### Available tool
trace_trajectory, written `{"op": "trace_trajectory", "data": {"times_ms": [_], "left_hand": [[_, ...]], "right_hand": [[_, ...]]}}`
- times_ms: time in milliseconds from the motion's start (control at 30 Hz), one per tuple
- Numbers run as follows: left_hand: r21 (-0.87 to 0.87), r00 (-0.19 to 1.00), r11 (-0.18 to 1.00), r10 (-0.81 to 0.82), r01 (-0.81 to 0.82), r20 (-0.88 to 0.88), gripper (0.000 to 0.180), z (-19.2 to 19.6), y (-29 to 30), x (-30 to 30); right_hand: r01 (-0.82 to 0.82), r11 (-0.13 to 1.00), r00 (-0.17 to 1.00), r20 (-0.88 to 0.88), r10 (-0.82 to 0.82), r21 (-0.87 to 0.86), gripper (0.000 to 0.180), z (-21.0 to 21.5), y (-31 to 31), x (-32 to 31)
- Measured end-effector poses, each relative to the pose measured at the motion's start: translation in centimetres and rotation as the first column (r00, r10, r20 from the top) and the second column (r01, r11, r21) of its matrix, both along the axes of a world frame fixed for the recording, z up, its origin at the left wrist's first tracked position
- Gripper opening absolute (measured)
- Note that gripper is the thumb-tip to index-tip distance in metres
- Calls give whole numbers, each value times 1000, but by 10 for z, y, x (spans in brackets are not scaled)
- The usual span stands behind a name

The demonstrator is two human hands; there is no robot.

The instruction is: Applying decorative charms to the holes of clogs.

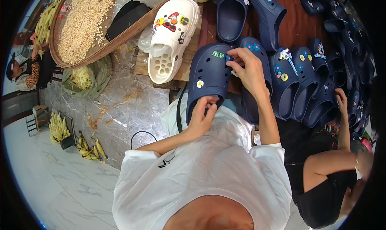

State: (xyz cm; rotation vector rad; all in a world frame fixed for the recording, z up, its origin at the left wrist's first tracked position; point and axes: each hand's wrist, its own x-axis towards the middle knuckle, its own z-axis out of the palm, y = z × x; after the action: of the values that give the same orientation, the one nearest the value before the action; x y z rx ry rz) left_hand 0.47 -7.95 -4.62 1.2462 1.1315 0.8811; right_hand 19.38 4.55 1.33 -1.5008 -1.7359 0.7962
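Navy clog [209, 74] between both hands; daisy charm [200, 84] and green lettered charm [218, 54] on, some holes still bare. Right hand [251, 67]: narrow pinch on blue flower charm [229, 58]. Left hand [200, 119]: fingers curled in opening, can't tell grip.

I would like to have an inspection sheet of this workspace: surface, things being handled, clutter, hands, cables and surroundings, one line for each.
Surface: reddish-brown table under many navy clogs; wooden board beneath a white clog.
Things handled: nearest navy clog, with white daisy charm and blue flower charm.
Clutter: large tray of pale kernels; greenish plastic bag nearby.
Left hand: fingertips at the nearest clog's opening; grip unclear.
Right hand: thumb and index finger pinch the blue flower charm.
Cables: one thin dark loop; cable or cord, I cannot tell.
Surroundings: co-worker's hand by the clogs at right; another person at far left.
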Motion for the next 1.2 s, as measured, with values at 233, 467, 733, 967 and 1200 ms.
{"op": "trace_trajectory", "data": {"times_ms": [233, 467, 733, 967, 1200], "left_hand": [[-617, 661, 750, 590, -238, 463, 23, -29, 32, 34], [-646, 553, 710, 669, -281, 496, 29, -24, 59, 49], [-647, 552, 728, 643, -226, 531, 30, -23, 66, 23], [-647, 549, 743, 618, -173, 562, 31, -23, 70, 20], [-645, 539, 754, 599, -128, 592, 32, -16, 52, 0]], "right_hand": [[-27, 1000, 999, 24, 27, -4, 25, -2, 6, 3], [11, 999, 996, 91, -7, -46, 19, -5, 16, 6], [10, 974, 996, 91, 11, -228, 24, -2, 27, 11], [-115, 964, 991, 41, 129, -240, 50, -9, 28, 17], [-275, 889, 958, -189, 218, -367, 54, 5, 21, 15]]}}
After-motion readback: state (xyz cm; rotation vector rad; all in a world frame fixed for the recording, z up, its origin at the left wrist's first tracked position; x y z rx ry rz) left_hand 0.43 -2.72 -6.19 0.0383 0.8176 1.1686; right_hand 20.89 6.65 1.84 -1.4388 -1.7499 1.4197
